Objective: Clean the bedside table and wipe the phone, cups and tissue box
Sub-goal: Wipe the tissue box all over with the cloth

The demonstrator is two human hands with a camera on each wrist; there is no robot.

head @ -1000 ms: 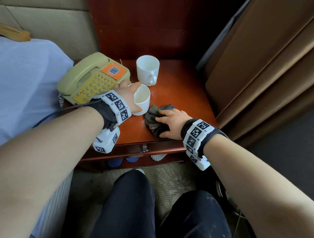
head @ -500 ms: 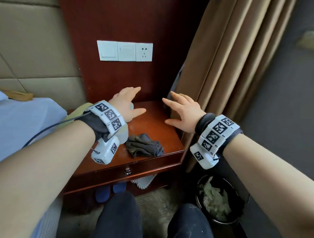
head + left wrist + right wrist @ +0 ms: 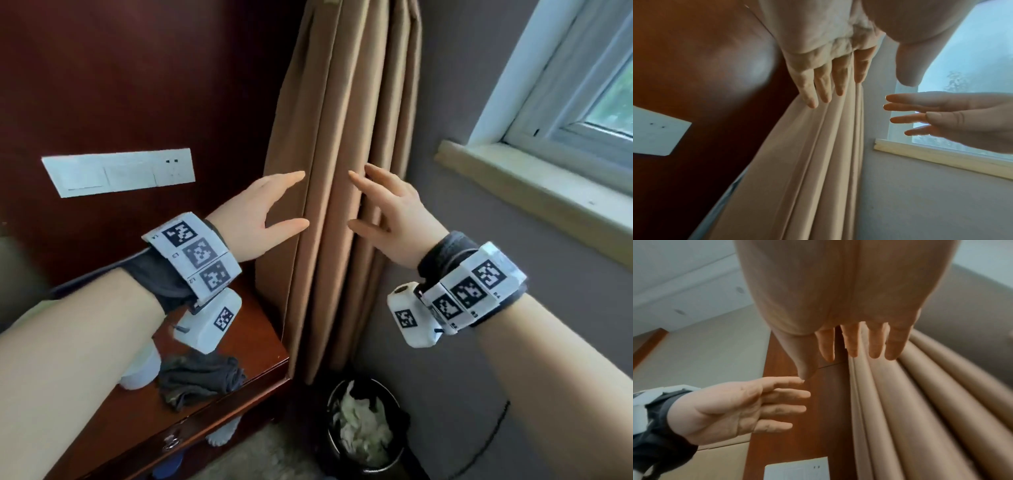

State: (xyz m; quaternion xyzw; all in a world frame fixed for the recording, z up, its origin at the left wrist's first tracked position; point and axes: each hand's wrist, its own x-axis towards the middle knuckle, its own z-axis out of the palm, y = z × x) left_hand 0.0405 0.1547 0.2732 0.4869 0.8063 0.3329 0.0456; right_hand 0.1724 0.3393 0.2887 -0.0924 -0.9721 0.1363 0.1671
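Note:
Both hands are raised in front of the tan curtain [image 3: 329, 171], palms facing each other, fingers straight, holding nothing. My left hand [image 3: 274, 205] is on the curtain's left side; its fingers [image 3: 818, 91] lie against the folds. My right hand [image 3: 380, 209] is on the right side, its fingers [image 3: 869, 344] near the folds. Below, the dark grey cloth [image 3: 198, 380] lies crumpled on the red-brown bedside table [image 3: 246, 335]. A white cup [image 3: 144, 370] stands beside the cloth, mostly hidden by my left forearm. The phone and the other cup are out of view.
A black bin [image 3: 363, 425] holding crumpled tissue stands on the floor right of the table. A white switch panel [image 3: 120, 171] is on the dark wood wall. A window sill [image 3: 534, 185] is at the right. A drawer knob [image 3: 169, 442] shows on the table front.
Both hands left the cup and cloth on the table and rose to the curtain. The head view swung up and to the right, so the phone dropped out of sight.

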